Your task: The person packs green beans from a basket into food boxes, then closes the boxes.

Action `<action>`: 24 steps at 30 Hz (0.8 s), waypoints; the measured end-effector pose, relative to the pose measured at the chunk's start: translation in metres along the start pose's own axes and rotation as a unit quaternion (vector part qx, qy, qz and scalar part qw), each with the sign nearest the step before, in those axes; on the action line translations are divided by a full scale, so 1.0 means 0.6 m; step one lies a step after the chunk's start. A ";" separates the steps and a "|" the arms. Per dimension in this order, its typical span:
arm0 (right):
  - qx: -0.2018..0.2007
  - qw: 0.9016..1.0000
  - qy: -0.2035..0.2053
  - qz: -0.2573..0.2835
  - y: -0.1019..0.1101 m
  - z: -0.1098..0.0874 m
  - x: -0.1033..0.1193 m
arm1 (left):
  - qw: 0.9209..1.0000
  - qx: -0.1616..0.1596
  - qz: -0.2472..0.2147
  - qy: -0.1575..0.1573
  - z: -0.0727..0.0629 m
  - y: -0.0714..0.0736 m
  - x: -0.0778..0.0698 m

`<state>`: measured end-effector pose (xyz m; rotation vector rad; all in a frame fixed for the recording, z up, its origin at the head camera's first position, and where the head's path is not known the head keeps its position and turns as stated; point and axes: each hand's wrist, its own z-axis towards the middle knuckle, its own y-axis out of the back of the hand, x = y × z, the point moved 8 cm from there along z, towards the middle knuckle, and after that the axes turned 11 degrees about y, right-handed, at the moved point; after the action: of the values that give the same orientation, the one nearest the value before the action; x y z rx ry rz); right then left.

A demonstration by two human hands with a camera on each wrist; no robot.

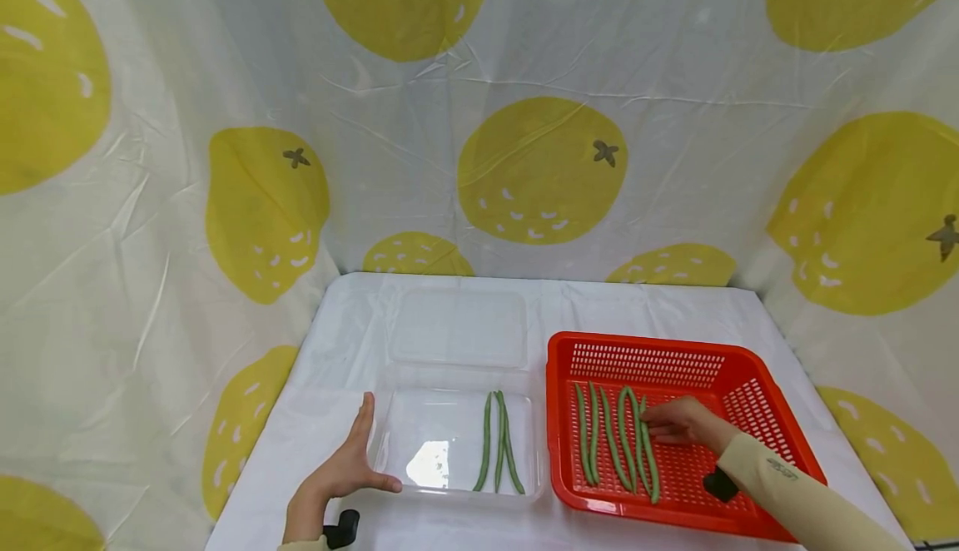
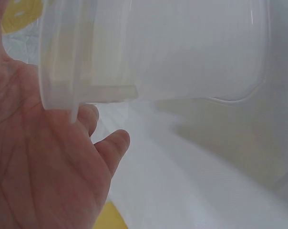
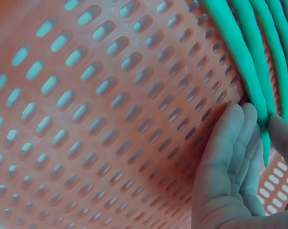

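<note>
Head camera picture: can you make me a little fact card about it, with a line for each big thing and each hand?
Basket: red rectangular plastic basket with several long green beans inside
Box: clear rectangular plastic box holding three green beans
Lid: flat clear plastic lid, lying behind the box
Right hand: pinching the end of one bean in the basket
Left hand: at the box's left side, thumb and fingers spread apart
Table: covered in white cloth
</note>
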<state>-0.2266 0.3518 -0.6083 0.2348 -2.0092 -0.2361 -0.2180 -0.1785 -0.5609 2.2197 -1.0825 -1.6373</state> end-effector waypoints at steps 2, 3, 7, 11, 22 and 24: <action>-0.007 1.000 0.001 -0.007 -0.002 0.000 0.001 | 1.000 0.001 0.000 0.002 0.000 -0.001 0.001; -0.010 1.000 0.001 -0.010 -0.002 0.000 0.002 | 1.000 0.001 0.001 0.002 0.000 -0.001 0.001; -0.007 1.000 0.007 -0.012 -0.003 -0.001 0.005 | 1.000 0.000 0.001 0.005 0.001 -0.001 0.001; 0.011 1.000 0.021 0.010 0.000 -0.003 0.009 | 1.000 0.001 0.002 0.008 0.000 -0.001 0.001; 0.068 0.991 0.039 0.104 0.014 -0.008 0.058 | 1.000 -0.001 0.001 0.010 0.001 -0.001 0.002; 0.064 0.990 0.031 0.120 0.010 -0.008 0.070 | 1.000 0.001 0.002 0.011 0.001 -0.001 0.004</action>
<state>-0.2407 0.3457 -0.5682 0.0788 -1.9713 0.0517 -0.2182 -0.1793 -0.5631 2.2292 -1.0828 -1.6081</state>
